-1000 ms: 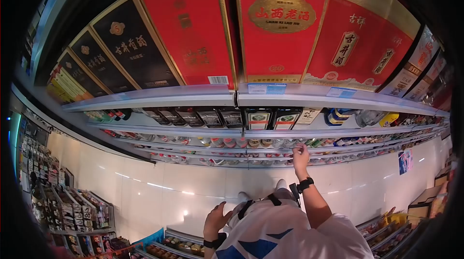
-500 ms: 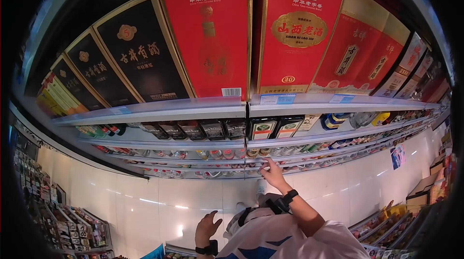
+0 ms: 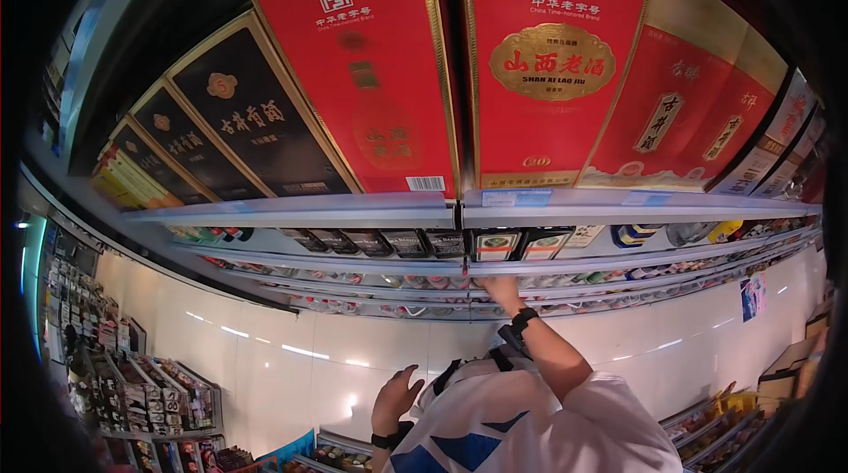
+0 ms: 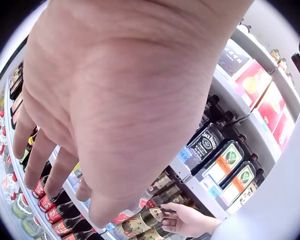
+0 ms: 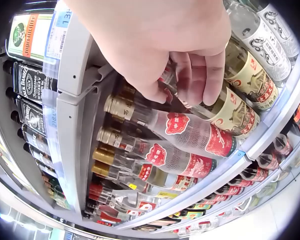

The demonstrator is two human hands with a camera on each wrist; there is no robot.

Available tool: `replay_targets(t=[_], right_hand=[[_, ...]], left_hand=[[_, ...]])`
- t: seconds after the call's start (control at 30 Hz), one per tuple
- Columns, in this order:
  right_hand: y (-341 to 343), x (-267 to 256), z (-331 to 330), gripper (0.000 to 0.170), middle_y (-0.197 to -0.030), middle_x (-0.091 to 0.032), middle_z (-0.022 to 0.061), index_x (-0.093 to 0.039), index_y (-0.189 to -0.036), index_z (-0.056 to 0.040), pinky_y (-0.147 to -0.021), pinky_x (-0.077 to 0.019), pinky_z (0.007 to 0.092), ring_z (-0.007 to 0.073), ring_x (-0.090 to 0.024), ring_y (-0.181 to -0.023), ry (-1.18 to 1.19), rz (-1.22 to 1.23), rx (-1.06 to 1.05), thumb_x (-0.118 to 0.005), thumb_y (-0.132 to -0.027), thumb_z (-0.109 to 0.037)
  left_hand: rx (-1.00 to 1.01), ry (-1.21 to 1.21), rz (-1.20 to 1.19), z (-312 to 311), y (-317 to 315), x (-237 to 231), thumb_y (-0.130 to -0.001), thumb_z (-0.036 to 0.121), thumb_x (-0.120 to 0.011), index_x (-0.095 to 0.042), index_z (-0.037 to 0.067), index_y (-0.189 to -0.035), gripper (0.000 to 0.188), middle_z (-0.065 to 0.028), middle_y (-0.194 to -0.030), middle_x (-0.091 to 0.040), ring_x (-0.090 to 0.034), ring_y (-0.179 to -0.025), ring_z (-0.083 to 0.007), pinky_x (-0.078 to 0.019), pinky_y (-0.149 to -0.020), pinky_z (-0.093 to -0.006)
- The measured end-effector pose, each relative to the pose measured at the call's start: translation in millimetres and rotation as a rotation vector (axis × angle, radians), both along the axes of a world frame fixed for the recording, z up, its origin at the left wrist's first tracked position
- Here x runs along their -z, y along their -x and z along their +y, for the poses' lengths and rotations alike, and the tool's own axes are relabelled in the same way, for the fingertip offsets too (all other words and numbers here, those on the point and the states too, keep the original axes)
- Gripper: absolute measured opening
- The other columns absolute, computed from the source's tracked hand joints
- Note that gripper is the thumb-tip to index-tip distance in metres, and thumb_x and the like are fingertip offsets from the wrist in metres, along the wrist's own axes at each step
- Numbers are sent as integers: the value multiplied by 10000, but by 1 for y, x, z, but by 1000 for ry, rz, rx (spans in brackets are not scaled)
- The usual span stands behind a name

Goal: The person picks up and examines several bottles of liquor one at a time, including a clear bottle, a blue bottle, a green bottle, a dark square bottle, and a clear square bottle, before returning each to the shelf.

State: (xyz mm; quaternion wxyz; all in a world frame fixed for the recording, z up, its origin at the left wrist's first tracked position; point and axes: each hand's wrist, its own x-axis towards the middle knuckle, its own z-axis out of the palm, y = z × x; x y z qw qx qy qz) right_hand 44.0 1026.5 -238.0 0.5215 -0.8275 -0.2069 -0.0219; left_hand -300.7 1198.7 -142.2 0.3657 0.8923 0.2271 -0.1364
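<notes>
My right hand [image 5: 165, 35] reaches into a lower shelf of bottles, its thumb and fingers curled at the neck of a clear glass bottle with a cream label [image 5: 235, 117]. The hand hides the bottle's top. Beside it lie frosted bottles with red labels [image 5: 177, 122] and another cream-labelled bottle [image 5: 255, 80]. In the left wrist view the same hand shows at the bottle row, below the green-labelled square bottles [image 4: 225, 162]. My left hand [image 3: 395, 402] hangs by my body, fingers loosely spread and holding nothing. Its palm fills much of the left wrist view.
Large red boxes [image 3: 556, 67] and black boxes [image 3: 256, 111] stand on the top shelf, whose front edge [image 3: 353, 210] juts above the lower rows. Dark whiskey bottles [image 5: 35, 80] stand beyond a grey shelf upright [image 5: 72, 115]. Goods racks [image 3: 159, 393] stand behind, across the tiled floor [image 3: 291, 340].
My right hand has moved left along the shelves, then in among the bottles, its fingers now partly hidden in the head view. The left hand stays low by my body.
</notes>
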Motion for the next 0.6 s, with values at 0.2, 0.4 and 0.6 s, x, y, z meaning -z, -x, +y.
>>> replay_targets(t=[0.2,0.4,0.6], right_hand=[[16,-45,-4,331,-922,-741,177,-753,-1016,-73,-784,-557,481,403,-707,-886,353,11,44,-770,-824,-342],[23,-41,-19,344,-889,-741,212,-766,-1042,-77,-761,-568,501,423,-706,-850,351,200,-50,-754,-870,-374],[72,-93,-51,229,-826,-741,206,-777,-989,-64,-695,-579,415,375,-743,-777,117,-41,-4,-773,-910,-279]], left_hand=[[-47,9,-2,-4,2,3,-989,309,-639,-583,110,-1395,455,-251,-1293,-667,-643,-1175,-442,-535,-982,-512],[-22,-13,-3,-4,13,4,-988,323,-637,-551,120,-1434,498,-258,-1298,-664,-649,-1162,-446,-539,-974,-518],[-49,38,33,-9,16,-5,-967,376,-663,-453,83,-1491,636,-286,-1271,-665,-652,-1150,-470,-541,-964,-530]])
